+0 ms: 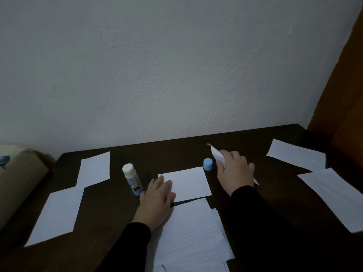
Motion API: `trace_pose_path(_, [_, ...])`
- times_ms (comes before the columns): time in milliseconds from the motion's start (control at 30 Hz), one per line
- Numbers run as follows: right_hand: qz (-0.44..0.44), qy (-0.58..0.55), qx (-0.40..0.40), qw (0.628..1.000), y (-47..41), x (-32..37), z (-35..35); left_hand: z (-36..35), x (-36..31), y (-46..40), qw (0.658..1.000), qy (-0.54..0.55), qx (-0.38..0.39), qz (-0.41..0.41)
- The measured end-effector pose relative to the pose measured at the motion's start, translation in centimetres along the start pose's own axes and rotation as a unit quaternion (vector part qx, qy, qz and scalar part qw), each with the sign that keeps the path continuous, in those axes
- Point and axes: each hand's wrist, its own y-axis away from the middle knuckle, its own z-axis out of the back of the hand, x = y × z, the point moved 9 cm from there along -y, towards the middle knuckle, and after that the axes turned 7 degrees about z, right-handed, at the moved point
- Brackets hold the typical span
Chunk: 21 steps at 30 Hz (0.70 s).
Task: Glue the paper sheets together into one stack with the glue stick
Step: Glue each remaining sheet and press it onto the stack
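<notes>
Left hand (pixel 157 195) flat on small sheet (pixel 188 183); right hand (pixel 234 169) grips curled paper (pixel 217 154)

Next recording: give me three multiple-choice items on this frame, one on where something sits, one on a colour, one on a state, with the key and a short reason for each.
1. Where does the glue stick stand?
A. Left of the small centre sheet
B. On the lined sheet
C. At the table's far right edge

2. What colour is the loose cap?
A. Red
B. Light blue
C. Black

3. What is the state of the glue stick?
A. Capped, lying flat
B. Held in the right hand
C. Uncapped, upright

Key:
1 A, it stands just left of that sheet, beside the left hand.
2 B, the cap next to the right hand is light blue.
3 C, its white top is bare and the cap lies apart; the right hand holds a piece of paper instead.
</notes>
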Motion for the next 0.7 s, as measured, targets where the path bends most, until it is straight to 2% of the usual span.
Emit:
trace_pose_path(133, [0.078, -0.03, -0.05, 0.995, 0.5, 3.3, 1.8, 2.2, -0.8, 0.4, 0.992, 0.118, -0.044, -0.015])
trace_pose_path(300, [0.218, -0.026, -0.077, 0.972, 2.6, 8.6, 1.7, 4.9, -2.6, 1.7, 0.935, 0.353, -0.028, -0.028])
trace_pose_path(467, [0.274, -0.028, -0.047, 0.96, 4.6, 10.5, -0.2, 6.1, -3.1, 2.7, 0.9, 0.433, -0.039, -0.035])
trace_pose_path(533, [0.266, -0.054, -0.011, 0.962, 4.5, 10.0, -0.9, 6.0, -2.4, 2.8, 0.894, 0.446, -0.041, -0.018])
trace_pose_path(633, [0.193, -0.078, 0.065, 0.976, 3.5, 7.7, -2.1, 5.4, -0.9, 2.2, 0.872, 0.487, -0.031, 0.034])
trace_pose_path(700, [0.134, -0.1, 0.087, 0.982, 3.0, 6.1, -2.5, 5.0, 0.0, 1.8, 0.859, 0.507, -0.033, 0.062])
